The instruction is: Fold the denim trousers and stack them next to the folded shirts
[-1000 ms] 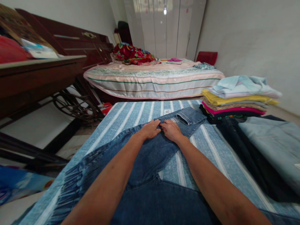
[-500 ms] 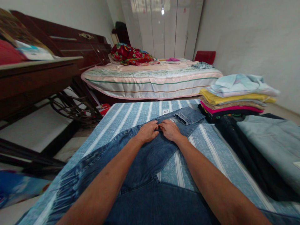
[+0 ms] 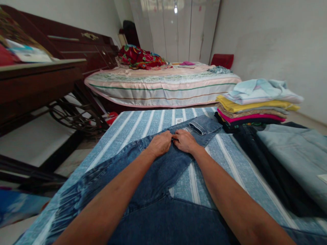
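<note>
A pair of dark blue jeans [image 3: 150, 177] lies spread across the striped bedding [image 3: 196, 185], its elastic gathered waist at the lower left and one cuff folded back at the far end. My left hand [image 3: 160, 143] pinches the denim at the middle of the upper leg. Right beside it, my right hand [image 3: 184, 140] is closed on the same part of the jeans, fingertips nearly touching those of the left. What lies exactly between the fingers is hidden.
To the right stands a stack of folded clothes [image 3: 252, 105], with folded black trousers [image 3: 276, 170] and light blue jeans [image 3: 293, 146] in front. A second bed [image 3: 163, 85] is behind. A sewing machine table [image 3: 38, 81] stands at left.
Both hands stay at the same spot on the jeans, with only slight finger movement. The whole view has shifted a little.
</note>
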`<action>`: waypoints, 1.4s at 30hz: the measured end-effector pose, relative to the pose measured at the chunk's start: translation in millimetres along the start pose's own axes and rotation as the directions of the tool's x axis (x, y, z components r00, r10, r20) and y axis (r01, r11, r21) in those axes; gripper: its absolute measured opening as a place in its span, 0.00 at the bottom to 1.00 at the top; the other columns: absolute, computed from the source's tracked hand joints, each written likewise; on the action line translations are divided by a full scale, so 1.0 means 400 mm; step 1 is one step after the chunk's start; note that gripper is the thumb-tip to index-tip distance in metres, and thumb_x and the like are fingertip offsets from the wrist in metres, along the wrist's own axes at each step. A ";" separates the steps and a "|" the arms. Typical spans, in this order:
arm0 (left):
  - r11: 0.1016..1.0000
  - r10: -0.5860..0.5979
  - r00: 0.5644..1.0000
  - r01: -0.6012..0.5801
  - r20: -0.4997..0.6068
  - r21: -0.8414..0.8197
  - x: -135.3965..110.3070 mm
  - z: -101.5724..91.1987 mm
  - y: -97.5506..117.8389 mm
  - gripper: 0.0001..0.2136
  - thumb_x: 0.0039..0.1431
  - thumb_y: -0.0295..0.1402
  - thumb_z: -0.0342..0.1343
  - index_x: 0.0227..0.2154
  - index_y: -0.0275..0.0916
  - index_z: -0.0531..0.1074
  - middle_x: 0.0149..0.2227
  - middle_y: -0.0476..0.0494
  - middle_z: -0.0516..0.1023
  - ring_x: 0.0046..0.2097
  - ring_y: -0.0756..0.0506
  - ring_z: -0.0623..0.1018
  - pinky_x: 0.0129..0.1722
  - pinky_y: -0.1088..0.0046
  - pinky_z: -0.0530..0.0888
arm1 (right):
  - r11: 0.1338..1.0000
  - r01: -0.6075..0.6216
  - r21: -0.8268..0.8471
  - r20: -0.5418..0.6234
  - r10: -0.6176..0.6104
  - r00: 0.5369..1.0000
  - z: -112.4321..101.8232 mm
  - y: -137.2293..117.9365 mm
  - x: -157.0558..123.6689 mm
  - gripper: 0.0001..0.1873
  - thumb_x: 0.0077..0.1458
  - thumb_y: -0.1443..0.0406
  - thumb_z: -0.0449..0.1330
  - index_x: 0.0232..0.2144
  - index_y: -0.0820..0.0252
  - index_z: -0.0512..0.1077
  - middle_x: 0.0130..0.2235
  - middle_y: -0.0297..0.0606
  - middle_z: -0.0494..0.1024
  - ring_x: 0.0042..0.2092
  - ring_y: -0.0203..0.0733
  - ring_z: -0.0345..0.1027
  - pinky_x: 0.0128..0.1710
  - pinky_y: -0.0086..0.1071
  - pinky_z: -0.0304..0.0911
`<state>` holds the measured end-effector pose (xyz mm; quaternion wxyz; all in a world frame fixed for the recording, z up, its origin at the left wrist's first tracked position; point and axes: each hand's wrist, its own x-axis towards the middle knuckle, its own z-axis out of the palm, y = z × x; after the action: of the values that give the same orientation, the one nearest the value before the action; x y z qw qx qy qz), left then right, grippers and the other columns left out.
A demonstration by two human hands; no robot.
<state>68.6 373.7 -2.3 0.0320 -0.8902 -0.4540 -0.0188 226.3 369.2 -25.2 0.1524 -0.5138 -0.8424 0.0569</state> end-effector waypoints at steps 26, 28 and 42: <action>0.996 0.093 0.995 -0.093 0.034 0.001 -0.014 0.000 -0.017 0.19 0.54 0.22 0.45 0.50 0.33 0.64 0.58 0.33 0.65 0.60 0.43 0.64 0.60 0.66 0.61 | 0.996 -0.052 -0.071 0.013 0.053 0.999 -0.007 -0.026 -0.002 0.18 0.57 0.65 0.48 0.45 0.55 0.74 0.41 0.42 0.72 0.45 0.45 0.64 0.46 0.35 0.56; 0.994 0.107 0.992 -0.108 0.064 0.013 -0.014 -0.002 -0.021 0.20 0.55 0.22 0.44 0.52 0.33 0.63 0.58 0.32 0.64 0.61 0.43 0.63 0.60 0.67 0.60 | 0.997 -0.047 -0.068 0.015 0.048 0.999 -0.007 -0.025 -0.002 0.18 0.57 0.65 0.48 0.45 0.55 0.74 0.41 0.42 0.72 0.45 0.45 0.64 0.46 0.36 0.56; 0.992 0.124 0.986 -0.126 0.111 0.011 -0.023 -0.026 -0.021 0.18 0.52 0.21 0.48 0.46 0.34 0.69 0.59 0.35 0.63 0.61 0.43 0.63 0.61 0.68 0.59 | 0.999 -0.036 -0.030 0.004 0.036 0.999 -0.011 -0.024 -0.008 0.19 0.61 0.61 0.45 0.44 0.56 0.74 0.42 0.41 0.71 0.46 0.44 0.63 0.48 0.35 0.55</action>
<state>56.3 370.6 7.8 0.0161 -0.9163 -0.3984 0.0366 221.0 361.8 -19.2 0.1419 -0.5309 -0.8341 0.0482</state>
